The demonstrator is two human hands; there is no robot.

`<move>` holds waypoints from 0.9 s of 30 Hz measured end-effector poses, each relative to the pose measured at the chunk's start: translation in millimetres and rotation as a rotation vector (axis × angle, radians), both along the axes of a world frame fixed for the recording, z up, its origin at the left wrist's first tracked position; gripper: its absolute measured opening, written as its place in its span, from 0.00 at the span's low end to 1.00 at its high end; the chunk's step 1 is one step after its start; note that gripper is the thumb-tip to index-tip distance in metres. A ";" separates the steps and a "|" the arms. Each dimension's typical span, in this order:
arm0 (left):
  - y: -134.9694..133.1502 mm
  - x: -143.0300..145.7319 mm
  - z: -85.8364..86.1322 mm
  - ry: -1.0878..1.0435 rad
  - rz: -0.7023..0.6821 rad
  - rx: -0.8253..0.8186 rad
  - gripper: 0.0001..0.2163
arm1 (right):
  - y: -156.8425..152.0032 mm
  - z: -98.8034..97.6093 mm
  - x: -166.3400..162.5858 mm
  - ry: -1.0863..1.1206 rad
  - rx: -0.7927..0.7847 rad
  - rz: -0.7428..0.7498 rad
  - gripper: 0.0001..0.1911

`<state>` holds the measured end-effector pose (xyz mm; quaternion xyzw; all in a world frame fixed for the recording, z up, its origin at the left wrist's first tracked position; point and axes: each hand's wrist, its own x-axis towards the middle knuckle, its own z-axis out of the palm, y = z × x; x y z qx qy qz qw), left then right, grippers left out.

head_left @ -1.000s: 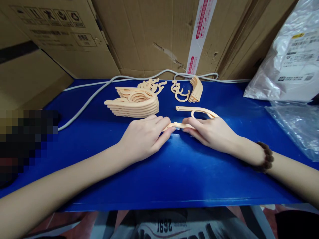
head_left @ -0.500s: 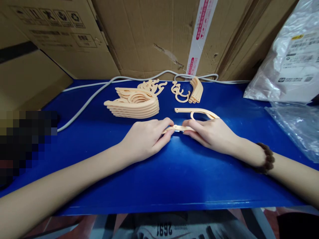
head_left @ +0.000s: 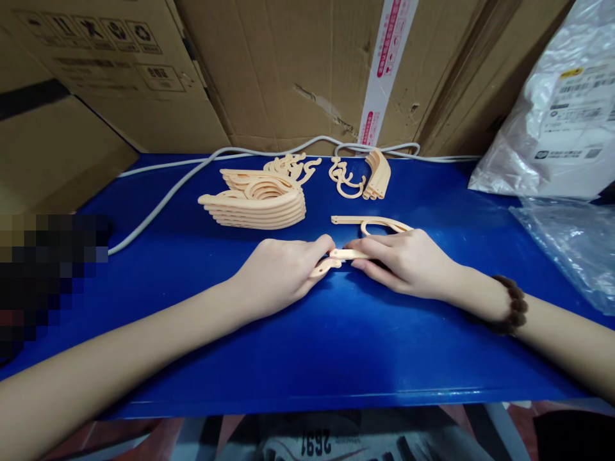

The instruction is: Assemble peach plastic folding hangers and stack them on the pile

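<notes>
My left hand (head_left: pixel 281 272) and my right hand (head_left: pixel 406 259) meet at the middle of the blue table (head_left: pixel 336 339). Both pinch a peach plastic hanger piece (head_left: pixel 339 256) between them, each hand closed on one end. The curved arm of that hanger (head_left: pixel 369 222) sticks out behind my right hand. A stack of peach hangers (head_left: pixel 257 198) lies just beyond my left hand. A smaller bundle of hanger parts (head_left: pixel 377 173) with loose hooks (head_left: pixel 342 176) lies further back.
Cardboard boxes (head_left: pixel 288 70) wall off the back of the table. A white cable (head_left: pixel 168 192) runs along the back and left. Plastic bags (head_left: pixel 557 115) sit at the right. A beaded bracelet (head_left: pixel 512 304) is on my right wrist.
The piece between my hands now bends at the joint, its left end tipped down under my left fingers. Both hands have shifted slightly nearer to me.
</notes>
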<state>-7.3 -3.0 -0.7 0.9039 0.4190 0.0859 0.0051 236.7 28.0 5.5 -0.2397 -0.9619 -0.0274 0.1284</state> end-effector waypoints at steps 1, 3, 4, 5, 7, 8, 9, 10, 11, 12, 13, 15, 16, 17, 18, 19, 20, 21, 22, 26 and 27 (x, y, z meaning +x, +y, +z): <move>-0.2 0.5 0.5 0.015 0.003 -0.013 0.08 | 0.0 0.2 -0.2 0.004 -0.015 0.001 0.17; -0.4 1.0 0.9 0.027 0.010 -0.028 0.08 | 0.0 0.5 -0.6 0.015 -0.024 0.004 0.17; -0.4 1.0 1.0 0.017 0.020 -0.028 0.09 | 0.1 0.4 -0.8 0.020 -0.018 0.006 0.17; -0.6 1.0 1.2 -0.003 0.035 -0.025 0.09 | 0.2 0.2 -0.9 0.025 -0.007 0.007 0.17; -1.3 1.1 2.0 -0.055 0.081 -0.015 0.10 | 0.4 -0.2 -0.8 0.032 0.008 0.005 0.16; -1.9 1.4 2.4 -0.078 0.104 -0.008 0.11 | 0.5 -0.4 -0.6 0.032 0.010 0.003 0.16; -2.4 1.7 2.8 -0.094 0.123 -0.001 0.12 | 0.5 -0.6 -0.3 0.029 0.007 0.000 0.16; -2.9 2.1 3.1 -0.102 0.133 0.008 0.12 | 0.6 -0.7 0.1 0.025 0.000 0.000 0.16; -3.2 2.5 3.1 -0.105 0.140 0.020 0.12 | 0.5 -0.8 0.6 0.021 -0.006 0.002 0.15; -3.3 2.8 2.8 -0.108 0.145 0.033 0.11 | 0.4 -0.8 1.0 0.015 -0.011 0.002 0.15; -3.2 2.9 2.3 -0.110 0.147 0.044 0.11 | 0.2 -0.9 1.3 0.009 -0.015 0.001 0.15; -2.7 2.6 1.0 -0.115 0.148 0.057 0.10 | -0.4 -0.8 1.3 -0.004 -0.012 -0.004 0.15; -2.3 2.3 0.4 -0.121 0.147 0.059 0.10 | -0.8 -0.8 1.1 -0.007 -0.003 -0.007 0.15; -2.0 2.0 0.0 -0.129 0.146 0.058 0.10 | -1.2 -0.6 0.8 -0.010 0.010 -0.010 0.16; -1.8 1.7 -0.1 -0.138 0.143 0.055 0.11 | -1.6 -0.5 0.3 -0.011 0.027 -0.013 0.16; -1.6 1.5 0.1 -0.146 0.139 0.050 0.11 | -1.9 -0.3 -0.1 -0.012 0.043 -0.014 0.16; -1.6 1.5 0.5 -0.154 0.134 0.044 0.12 | -2.1 -0.1 -0.5 -0.012 0.053 -0.014 0.16; -1.6 1.6 1.1 -0.160 0.126 0.041 0.12 | -2.2 0.1 -0.8 -0.012 0.057 -0.012 0.17; -1.8 1.7 1.6 -0.163 0.120 0.041 0.13 | -2.2 0.3 -1.0 -0.011 0.055 -0.011 0.17; -2.8 2.7 3.0 -0.171 0.125 0.076 0.13 | -2.2 0.8 -1.4 -0.003 0.037 -0.004 0.17; -3.2 2.9 3.2 -0.168 0.129 0.081 0.14 | -2.3 1.0 -1.5 -0.003 0.035 -0.001 0.17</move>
